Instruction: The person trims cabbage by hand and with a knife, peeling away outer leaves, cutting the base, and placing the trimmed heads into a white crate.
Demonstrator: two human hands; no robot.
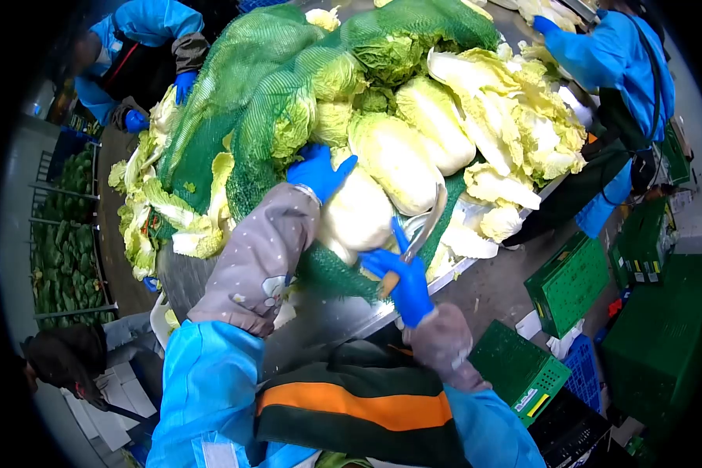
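My left hand [320, 173], in a blue glove, lies with fingers spread on a pale cabbage [357, 209] near the middle of the pile. My right hand [404, 282], also gloved in blue, is closed on the wooden handle of a curved knife [429, 226], whose blade points up and away. Two more whole cabbages [395, 160] lie just beyond, their pale bases towards me. Green netting [249, 101] covers cabbages at the left and back, and some of it lies below the front cabbage.
Loose leaves [522, 117] are heaped at the right, more [160, 210] at the left table edge. Co-workers in blue stand at the back left [152, 27] and back right [612, 58]. Green crates [565, 285] sit on the floor at the right. A person in dark clothing [66, 355] is at the lower left.
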